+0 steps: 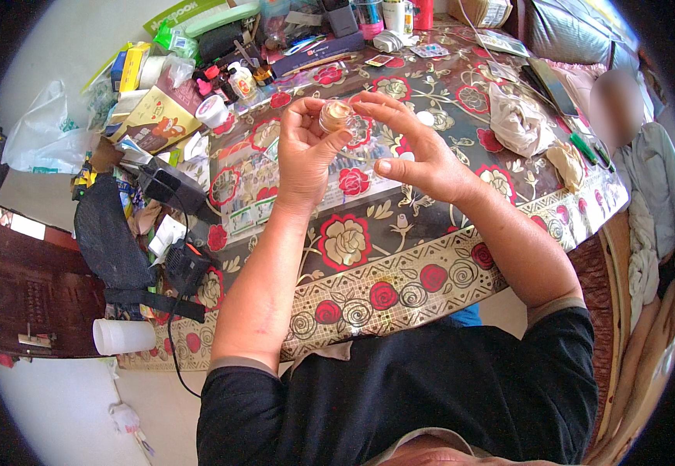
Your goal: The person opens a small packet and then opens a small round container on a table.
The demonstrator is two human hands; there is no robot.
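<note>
My left hand (305, 151) is closed around a small round see-through jar (335, 111) with a cream-coloured content. The jar is tipped so that its open top shows. Close by on the right, my right hand (419, 151) has its fingers spread and its thumb apart. Its fingertips reach the jar's side; I cannot tell if they touch it. A small white round disc, maybe a lid (426, 118), lies on the flowered tablecloth (345, 241) beyond my right hand. Under both hands a printed sheet lies beneath the shiny cover.
Boxes, bottles and bags crowd the table's left and far edges, with a white tub (212, 112) among them. A black bag (112, 233) and a white cup (124, 337) are at the left edge. A crumpled cloth (520, 120) lies right; a person (655, 179) sits beyond.
</note>
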